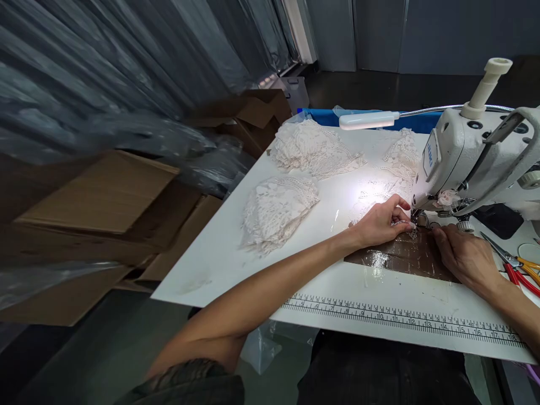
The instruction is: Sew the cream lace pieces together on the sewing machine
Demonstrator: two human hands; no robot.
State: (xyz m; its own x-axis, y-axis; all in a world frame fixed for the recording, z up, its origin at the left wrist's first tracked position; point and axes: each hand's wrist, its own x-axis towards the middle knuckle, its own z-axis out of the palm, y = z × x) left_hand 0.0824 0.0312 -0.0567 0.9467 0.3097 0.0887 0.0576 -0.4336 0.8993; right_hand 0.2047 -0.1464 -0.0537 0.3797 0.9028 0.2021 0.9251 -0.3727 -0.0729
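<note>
A white sewing machine (472, 157) stands at the right of the white table (211, 259). My left hand (382, 222) is pinched on a small piece of white lace (407, 226) right at the needle. My right hand (462, 256) lies flat on the dark plate just in front of the needle, fingers stretched toward the lace. Its fingertips touch the fabric edge under the presser foot.
Two heaps of white lace pieces (276, 211) (314, 147) lie on the table's left, more lace (400, 154) by the machine. A lamp (367, 119) shines down. Scissors and snips (517, 267) lie at the right. A ruler strip (400, 320) runs along the front edge. Cardboard boxes (105, 197) stand left.
</note>
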